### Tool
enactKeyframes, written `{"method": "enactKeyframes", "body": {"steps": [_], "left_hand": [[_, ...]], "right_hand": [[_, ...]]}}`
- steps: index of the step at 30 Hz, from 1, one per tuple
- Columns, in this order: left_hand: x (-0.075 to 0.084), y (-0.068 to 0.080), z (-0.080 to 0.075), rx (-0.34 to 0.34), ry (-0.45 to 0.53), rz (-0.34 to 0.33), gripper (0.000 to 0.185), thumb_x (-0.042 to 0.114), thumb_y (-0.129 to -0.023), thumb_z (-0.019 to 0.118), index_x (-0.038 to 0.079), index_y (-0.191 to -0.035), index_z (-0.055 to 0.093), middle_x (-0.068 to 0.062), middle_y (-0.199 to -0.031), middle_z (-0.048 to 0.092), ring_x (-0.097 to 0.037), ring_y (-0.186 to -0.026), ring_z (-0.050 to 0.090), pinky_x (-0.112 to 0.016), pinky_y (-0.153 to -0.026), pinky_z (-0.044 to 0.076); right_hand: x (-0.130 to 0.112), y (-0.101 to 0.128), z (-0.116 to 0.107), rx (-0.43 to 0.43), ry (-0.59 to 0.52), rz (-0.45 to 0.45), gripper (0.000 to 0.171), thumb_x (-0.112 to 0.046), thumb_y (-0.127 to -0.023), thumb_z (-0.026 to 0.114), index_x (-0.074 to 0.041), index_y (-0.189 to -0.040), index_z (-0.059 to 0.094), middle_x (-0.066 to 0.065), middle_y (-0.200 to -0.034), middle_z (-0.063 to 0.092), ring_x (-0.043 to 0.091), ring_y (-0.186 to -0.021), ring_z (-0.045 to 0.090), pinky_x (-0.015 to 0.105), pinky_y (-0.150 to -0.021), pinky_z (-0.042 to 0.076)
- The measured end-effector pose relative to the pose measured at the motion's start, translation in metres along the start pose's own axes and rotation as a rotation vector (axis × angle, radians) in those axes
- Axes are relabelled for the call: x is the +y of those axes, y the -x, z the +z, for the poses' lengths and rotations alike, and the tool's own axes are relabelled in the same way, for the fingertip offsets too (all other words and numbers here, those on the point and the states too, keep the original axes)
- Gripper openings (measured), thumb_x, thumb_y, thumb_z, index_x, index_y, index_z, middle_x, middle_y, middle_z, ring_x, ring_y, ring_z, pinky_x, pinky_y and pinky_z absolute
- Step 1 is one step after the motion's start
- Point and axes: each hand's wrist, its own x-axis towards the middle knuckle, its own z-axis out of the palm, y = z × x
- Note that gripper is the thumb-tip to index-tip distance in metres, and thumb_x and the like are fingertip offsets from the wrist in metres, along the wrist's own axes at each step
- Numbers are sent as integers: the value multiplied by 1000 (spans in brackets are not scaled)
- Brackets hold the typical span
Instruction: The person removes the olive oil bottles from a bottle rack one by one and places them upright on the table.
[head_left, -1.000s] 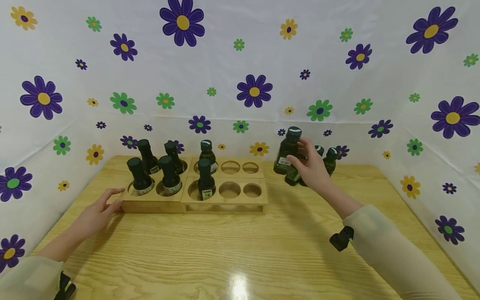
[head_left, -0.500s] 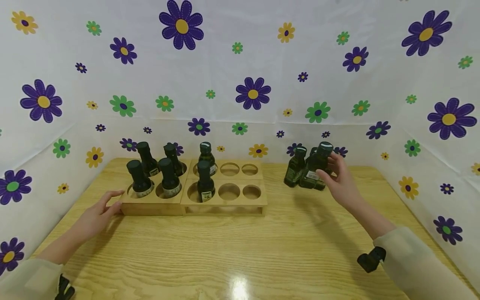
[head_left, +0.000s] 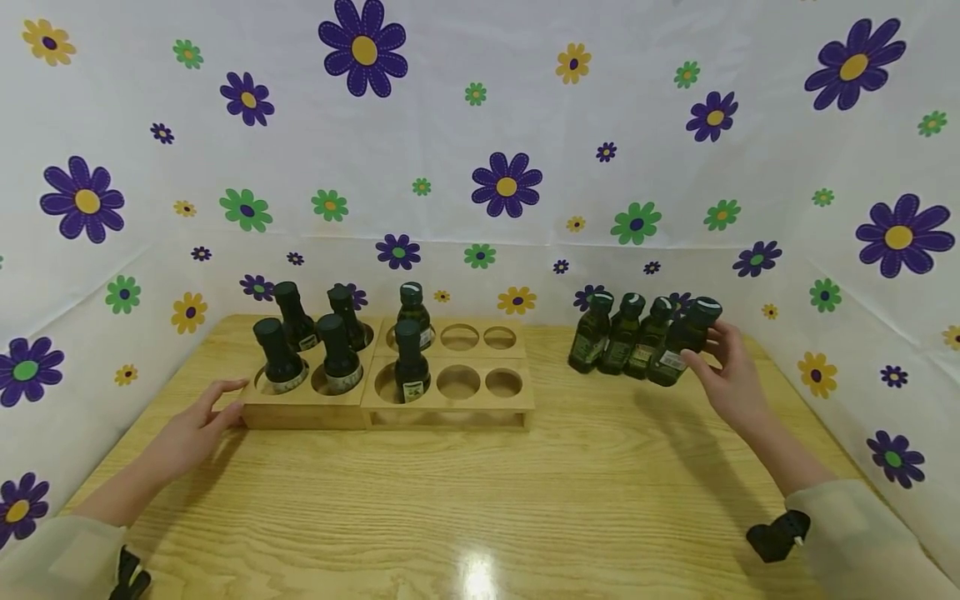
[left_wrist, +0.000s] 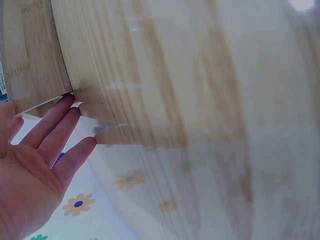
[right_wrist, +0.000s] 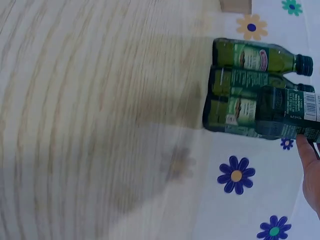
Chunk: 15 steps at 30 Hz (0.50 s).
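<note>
My right hand point(head_left: 720, 362) grips a dark green bottle point(head_left: 681, 340) point(right_wrist: 287, 113) by its body and holds it tilted at the right end of a row of three like bottles point(head_left: 621, 343) point(right_wrist: 240, 82) at the table's back right. Whether its base touches the table I cannot tell. My left hand point(head_left: 197, 423) point(left_wrist: 35, 165) lies flat on the table, its straight fingertips touching the left end of a wooden rack point(head_left: 450, 410) point(left_wrist: 30, 60). The rack's left block holds several dark bottles point(head_left: 339, 357). The right block holds two bottles point(head_left: 411, 362) beside empty round holes.
The wooden table point(head_left: 465, 508) is walled on three sides by white cloth with a flower print point(head_left: 507, 182). A bare strip of table lies between the rack and the bottle row, and the whole front of the table is bare.
My right hand has carried the bottle rightward and down, from near the rack's right end to the far end of the bottle row. The left hand has stayed put.
</note>
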Motion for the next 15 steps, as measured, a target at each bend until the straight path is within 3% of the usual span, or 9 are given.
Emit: {"method": "enactKeyframes", "body": {"steps": [3,6,10,15], "left_hand": [[0,-1,0,-3,-2,0,54,40,-107,30,6,-148,27,-38,-125,52,-59,-113,48,-62,-79,42],[0,-1,0,-6,-2,0,54,40,-107,29,6,-148,27,-38,-125,52,-58,-112,49,-60,-78,43],[0,-1,0,-6,-3,1,54,39,-107,29,5,-149,27,-39,-124,53,-58,-111,50,-56,-75,43],[1,0,-1,-8,1,4,53,39,-107,29,5,-149,27,-38,-125,53,-57,-112,50,-57,-76,43]], "right_hand": [[6,2,-6,15,15,25,55,-7,-101,52,7,-145,23,24,-132,41,-9,-105,41,5,-80,37],[9,3,-12,13,33,62,56,-13,-102,51,6,-146,22,26,-134,39,9,-113,47,6,-82,37],[17,3,-17,7,39,85,57,-15,-103,49,7,-146,19,30,-136,37,38,-119,44,8,-83,39],[27,0,-21,5,54,113,58,-17,-103,48,9,-146,17,35,-137,36,50,-122,40,14,-90,40]]}}
